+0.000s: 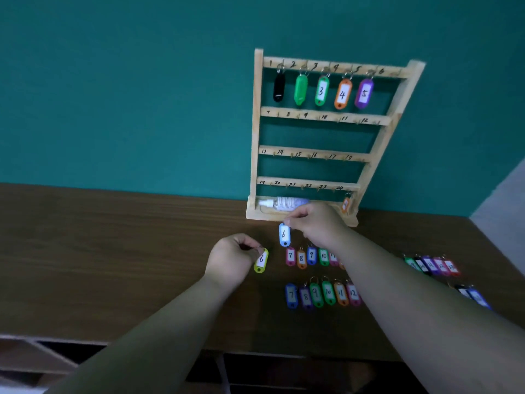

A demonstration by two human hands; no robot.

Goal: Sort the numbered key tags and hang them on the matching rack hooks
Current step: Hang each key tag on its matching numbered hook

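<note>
Head view: rack [257, 123] on brown table [113, 251], teal wall [113, 95].

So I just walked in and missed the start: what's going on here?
A person is filling a wooden rack with numbered tags. Hooks 1 to 5 each hold one; hook 6 is bare. The right hand pinches a blue 6 tag, the left hand a yellow 6 tag. Loose tags lie in rows on the table.

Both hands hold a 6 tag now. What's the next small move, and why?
Probably raise the right hand with its blue 6 tag toward hook 6 on the rack: hooks 1 to 5 carry tags, hook 6 looks bare.
</note>
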